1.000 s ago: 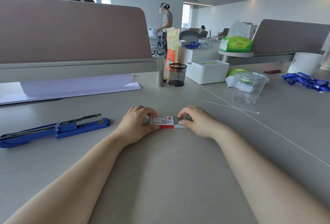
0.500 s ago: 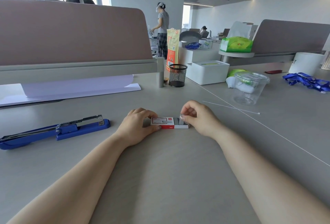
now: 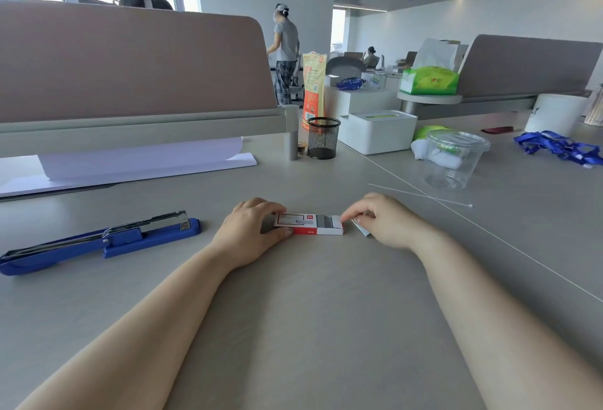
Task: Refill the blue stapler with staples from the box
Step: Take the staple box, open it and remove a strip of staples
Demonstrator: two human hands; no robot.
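Note:
The small red and white staple box (image 3: 310, 224) lies flat on the grey desk in front of me. My left hand (image 3: 251, 230) grips its left end. The box's inner tray is slid out to the right, showing grey staples (image 3: 323, 221). My right hand (image 3: 385, 218) pinches the tray's right end, with the box's end flap (image 3: 360, 227) under the fingers. The blue stapler (image 3: 98, 241) lies to the left on the desk, opened out with its metal staple channel raised, a hand's width from my left hand.
A stack of white paper (image 3: 137, 164) lies under the desk divider at the back left. A black mesh pen cup (image 3: 323, 138), a white tissue box (image 3: 378, 130) and a clear plastic tub (image 3: 455, 158) stand behind. A thin white stick (image 3: 421, 194) lies near my right hand. Blue lanyards (image 3: 559, 146) lie far right.
My right hand has moved to the right, drawing the tray further out of the box so that staples show. My left hand has stayed on the box's left end.

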